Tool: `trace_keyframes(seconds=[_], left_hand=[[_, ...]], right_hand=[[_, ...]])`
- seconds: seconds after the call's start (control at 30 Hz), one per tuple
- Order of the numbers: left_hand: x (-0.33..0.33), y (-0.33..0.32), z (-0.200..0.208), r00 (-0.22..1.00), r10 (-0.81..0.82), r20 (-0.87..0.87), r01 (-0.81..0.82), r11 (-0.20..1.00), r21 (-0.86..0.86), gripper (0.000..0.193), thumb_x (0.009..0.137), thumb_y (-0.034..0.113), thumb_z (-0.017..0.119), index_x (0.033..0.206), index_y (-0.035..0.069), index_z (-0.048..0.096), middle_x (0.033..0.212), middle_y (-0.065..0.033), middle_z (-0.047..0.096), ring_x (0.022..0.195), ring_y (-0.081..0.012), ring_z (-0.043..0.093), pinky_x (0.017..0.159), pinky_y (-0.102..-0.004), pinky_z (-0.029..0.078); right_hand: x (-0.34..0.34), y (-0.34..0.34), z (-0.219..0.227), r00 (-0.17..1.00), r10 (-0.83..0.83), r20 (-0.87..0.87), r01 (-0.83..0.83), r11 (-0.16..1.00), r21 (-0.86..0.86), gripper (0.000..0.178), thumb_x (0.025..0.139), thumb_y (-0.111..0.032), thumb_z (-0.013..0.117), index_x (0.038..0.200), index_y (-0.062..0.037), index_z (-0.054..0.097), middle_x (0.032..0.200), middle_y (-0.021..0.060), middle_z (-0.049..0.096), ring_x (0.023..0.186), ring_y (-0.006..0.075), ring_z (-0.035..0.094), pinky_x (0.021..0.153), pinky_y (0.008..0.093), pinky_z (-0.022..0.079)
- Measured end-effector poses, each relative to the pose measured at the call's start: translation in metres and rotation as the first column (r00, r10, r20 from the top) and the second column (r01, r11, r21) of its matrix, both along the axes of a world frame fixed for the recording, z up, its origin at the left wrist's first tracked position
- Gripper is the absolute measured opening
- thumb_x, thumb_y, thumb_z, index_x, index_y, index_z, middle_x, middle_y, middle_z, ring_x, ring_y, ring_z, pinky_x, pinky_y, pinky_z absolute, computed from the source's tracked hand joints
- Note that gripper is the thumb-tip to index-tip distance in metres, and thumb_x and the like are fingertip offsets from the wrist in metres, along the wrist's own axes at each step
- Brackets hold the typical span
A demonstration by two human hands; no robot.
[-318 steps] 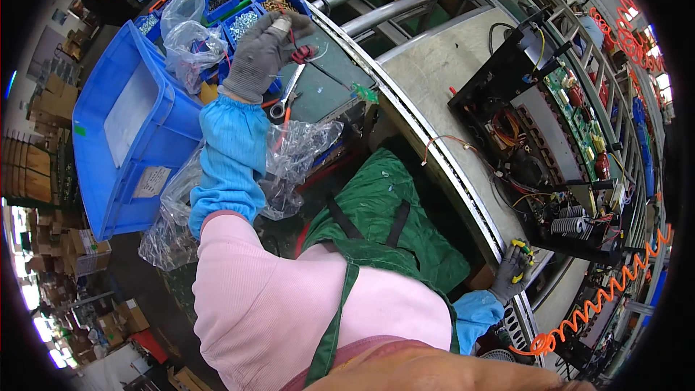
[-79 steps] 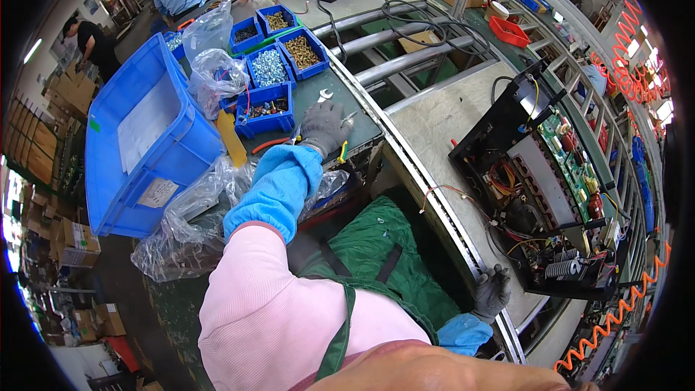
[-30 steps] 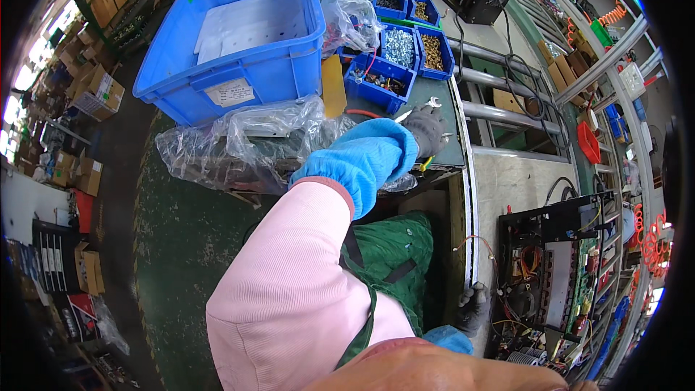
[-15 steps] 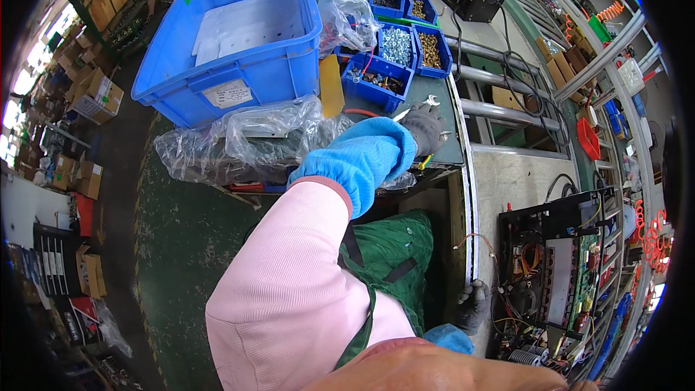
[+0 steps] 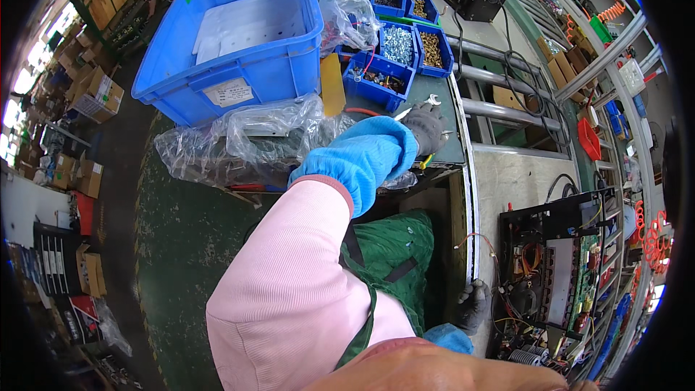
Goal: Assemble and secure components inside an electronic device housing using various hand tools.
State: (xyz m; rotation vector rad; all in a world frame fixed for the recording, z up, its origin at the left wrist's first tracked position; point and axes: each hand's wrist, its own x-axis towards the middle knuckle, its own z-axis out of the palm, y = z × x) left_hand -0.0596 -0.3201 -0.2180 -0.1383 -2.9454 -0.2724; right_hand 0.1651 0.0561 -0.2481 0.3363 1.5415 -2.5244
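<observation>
The left hand [image 5: 426, 130] curls over the wrench [image 5: 433, 100] and pliers [image 5: 426, 162], right of upper centre; the right [image 5: 472, 308] bends loosely at the rail [image 5: 471, 203], lower right. Neither grip can be told. The wrench looks stiff, smooth, best held mid-shank. Earlier, the right held yellow-handled pliers.

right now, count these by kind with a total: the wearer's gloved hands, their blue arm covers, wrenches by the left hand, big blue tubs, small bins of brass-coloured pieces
Gloved hands: 2 (left hand, right hand)
Blue arm covers: 2
Wrench: 1
Big blue tub: 1
Bins of brass-coloured pieces: 2
Total: 8
</observation>
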Motion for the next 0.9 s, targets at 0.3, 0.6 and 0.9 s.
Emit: trace_keyframes(seconds=[0.3, 0.6, 0.9], left_hand=[[0.0013, -0.0002, 0.0038, 1.0, -0.007, 0.003, 0.007, 1.0, 0.002, 0.039, 0.083, 0.039, 0.057, 0.11, 0.011, 0.06, 0.119, -0.0122, 0.054, 0.117, -0.029, 0.047, 0.102, -0.0441, 0.032], [-0.0015, -0.0004, -0.0019, 1.0, -0.003, -0.02, 0.003, 1.0, 0.018, 0.038, 0.082, 0.039, 0.058, 0.109, 0.011, 0.06, 0.118, -0.0119, 0.055, 0.116, -0.0291, 0.047, 0.102, -0.0437, 0.032], [-0.0008, -0.0016, -0.0027, 1.0, 0.006, -0.01, -0.006, 1.0, 0.003, 0.039, 0.083, 0.038, 0.057, 0.11, 0.012, 0.061, 0.119, -0.0121, 0.055, 0.117, -0.0283, 0.047, 0.103, -0.0442, 0.032]], right_hand=[[0.001, -0.0058, 0.0057, 1.0, -0.022, 0.007, 0.022, 1.0, 0.022, 0.023, 0.088, -0.023, 0.064, 0.099, -0.0029, 0.057, 0.076, 0.0046, 0.06, 0.059, 0.0105, 0.053, 0.051, 0.0209, 0.046], [0.001, -0.0045, -0.0005, 0.998, -0.066, 0.001, 0.065, 0.998, 0.022, 0.021, 0.089, -0.021, 0.062, 0.099, -0.0034, 0.057, 0.076, 0.0046, 0.06, 0.058, 0.0097, 0.052, 0.051, 0.0204, 0.044], [0.0006, -0.005, 0.0011, 0.999, -0.041, 0.009, 0.041, 0.998, 0.042, 0.017, 0.09, -0.019, 0.061, 0.097, -0.0045, 0.057, 0.075, 0.0036, 0.059, 0.057, 0.0099, 0.052, 0.05, 0.0202, 0.043]])
